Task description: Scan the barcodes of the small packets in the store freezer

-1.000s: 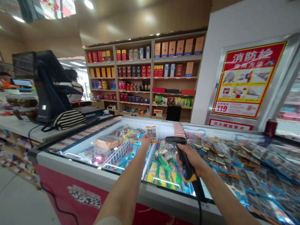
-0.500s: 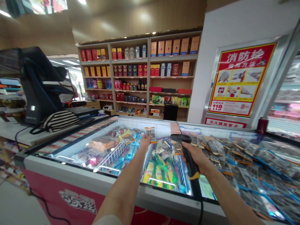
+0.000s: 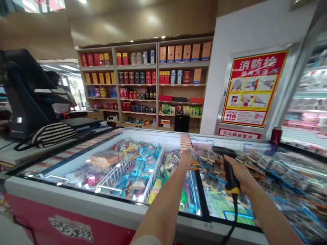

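My right hand (image 3: 238, 173) is closed around the handle of a black and yellow barcode scanner (image 3: 232, 180), its head pointing left and its cable hanging down over the freezer edge. My left hand (image 3: 186, 157) reaches over the glass-topped freezer (image 3: 84, 197), at the left edge of a heap of small clear snack packets (image 3: 258, 170) with orange and blue ends. Its fingers are small and partly hidden against the packets, so whether it holds one is unclear. Under the glass lie blue ice-cream packs (image 3: 146, 160) and yellow and green wrapped ice creams, in white wire baskets.
At the left stand a black checkout screen (image 3: 19, 98) and a striped pouch (image 3: 55, 134) on the counter. Shelves of boxed goods (image 3: 138, 78) line the back wall. A red fire-hydrant poster (image 3: 254, 88) hangs on the right. A person (image 3: 61, 97) is behind the screen.
My left hand has moved right, from over the baskets to the packet heap; the packet seen in it before no longer shows clearly. The scanner has shifted right with my right hand.
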Demonstrator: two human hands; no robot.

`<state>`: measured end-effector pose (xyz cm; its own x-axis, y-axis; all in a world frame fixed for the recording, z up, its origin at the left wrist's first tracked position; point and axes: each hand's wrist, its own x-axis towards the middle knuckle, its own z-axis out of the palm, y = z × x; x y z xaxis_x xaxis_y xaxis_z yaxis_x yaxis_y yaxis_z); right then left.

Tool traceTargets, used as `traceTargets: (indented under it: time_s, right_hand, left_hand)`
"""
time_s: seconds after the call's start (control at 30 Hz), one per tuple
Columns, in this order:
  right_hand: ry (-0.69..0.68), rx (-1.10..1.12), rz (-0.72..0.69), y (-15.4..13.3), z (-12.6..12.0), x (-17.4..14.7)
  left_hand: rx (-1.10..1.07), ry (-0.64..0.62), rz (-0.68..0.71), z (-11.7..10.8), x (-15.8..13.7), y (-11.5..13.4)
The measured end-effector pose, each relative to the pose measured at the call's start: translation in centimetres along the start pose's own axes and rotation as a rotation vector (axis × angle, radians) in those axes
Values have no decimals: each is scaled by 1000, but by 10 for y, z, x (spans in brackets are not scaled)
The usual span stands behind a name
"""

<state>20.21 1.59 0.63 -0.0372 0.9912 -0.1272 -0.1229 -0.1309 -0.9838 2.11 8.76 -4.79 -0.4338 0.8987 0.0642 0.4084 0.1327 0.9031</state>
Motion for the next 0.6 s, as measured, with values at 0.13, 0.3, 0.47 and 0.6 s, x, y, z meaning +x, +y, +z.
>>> traceTargets:
  time_s: [0.13, 0.3, 0.47, 0.6]
  right_hand:
    - [-11, 16, -1, 0, -7, -1]
    - [-32, -26, -34, 0, 7, -1]
    - [-129, -76, -19, 3, 40, -5]
    - [-198, -97, 6, 9, 68, -9]
  left_hand:
    - [154, 16, 11, 17, -14, 8]
    - [275, 104, -10, -11, -5, -3]
    - [403, 302, -96, -100, 14, -47]
    - [500, 453, -174, -170, 15, -86]
